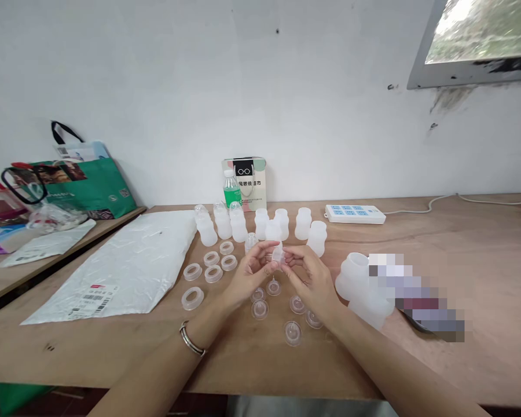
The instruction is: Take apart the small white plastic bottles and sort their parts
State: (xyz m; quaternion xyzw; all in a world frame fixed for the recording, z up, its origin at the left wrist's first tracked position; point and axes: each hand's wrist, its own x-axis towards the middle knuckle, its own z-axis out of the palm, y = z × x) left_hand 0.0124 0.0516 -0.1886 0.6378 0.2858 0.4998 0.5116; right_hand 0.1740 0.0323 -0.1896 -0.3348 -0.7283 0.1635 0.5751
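Note:
My left hand (257, 267) and my right hand (306, 272) meet over the middle of the table. Between their fingertips they pinch a clear bottle nipple (278, 253), which seems to sit in a collar ring; the fingers partly cover it. Several loose nipples (293, 333) lie on the wood below and around my hands. Translucent collar rings (193, 298) are spread to the left. Behind my hands stand several frosted baby bottles (303, 223). Some at the left carry clear domed caps (237, 212), and another clear cap (251, 241) is beside my left hand.
More frosted bottles (356, 275) are grouped at the right, beside a pixelated area. A white plastic mailer (134, 260) covers the table's left part. Toward the wall are a green-labelled drink bottle (231, 188), a paper bag (256, 197) and a power strip (355, 214). A green bag (99, 188) rests far left.

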